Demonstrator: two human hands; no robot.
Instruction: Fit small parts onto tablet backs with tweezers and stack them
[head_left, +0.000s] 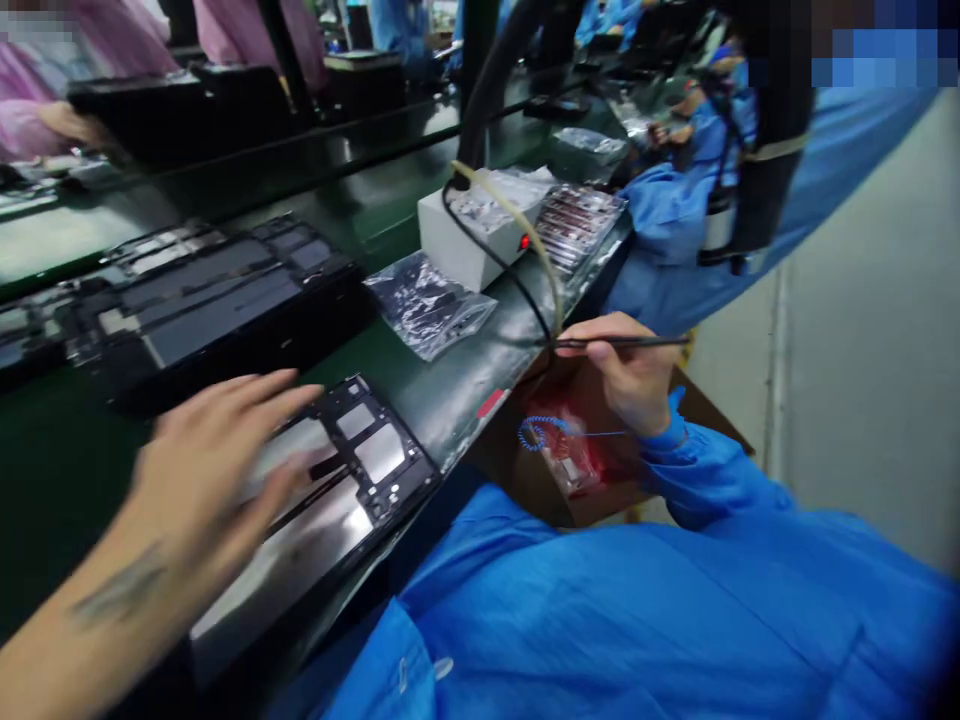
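Observation:
My left hand (pixel 217 460) lies with fingers stretched out and blurred over a black flat panel frame (pixel 352 470) at the front edge of the green bench. My right hand (pixel 626 375) is off the bench edge to the right, pinched around a thin black pen-like tool (pixel 637 342) that trails a black cable and a yellowish hose. A blue coiled cord (pixel 540 432) hangs under that hand, over a brown cardboard box (pixel 555 470) holding red-tinted bags.
A stack of black frames in trays (pixel 195 300) lies behind my left hand. A clear plastic bag of parts (pixel 427 305), a white box unit (pixel 465 235) and a tray of small parts (pixel 577 225) sit further right. Other people in blue and pink coats work nearby.

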